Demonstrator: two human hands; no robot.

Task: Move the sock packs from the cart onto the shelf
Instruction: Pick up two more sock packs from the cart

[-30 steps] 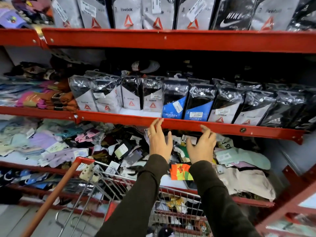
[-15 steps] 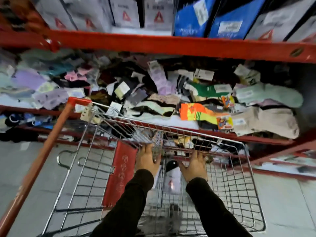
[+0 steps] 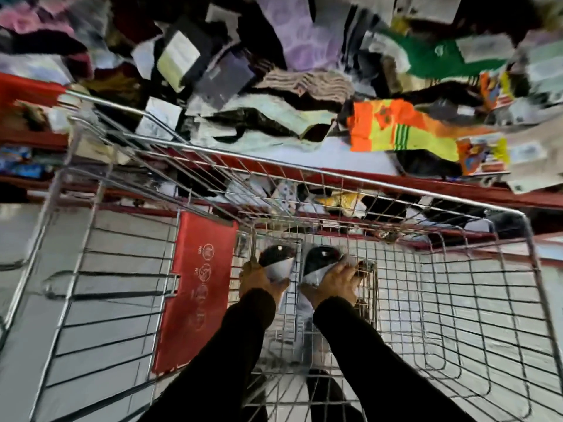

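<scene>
Two sock packs, black above and white below, stand side by side deep inside the wire cart (image 3: 451, 300). The left hand (image 3: 259, 281) is closed around the left sock pack (image 3: 278, 264); the right hand (image 3: 333, 283) is closed around the right sock pack (image 3: 320, 263), fingers (image 3: 353, 271) curled over its right edge. Both arms wear dark sleeves (image 3: 231, 345). Half a second earlier the hands reached into the cart near its far wall; now each grips one pack, and the view has tilted further down. A red flap (image 3: 195, 287) hangs on the cart's left. Beyond, the red shelf (image 3: 426, 185) carries many loose socks, an orange-and-yellow sock (image 3: 393, 129) among them.
</scene>
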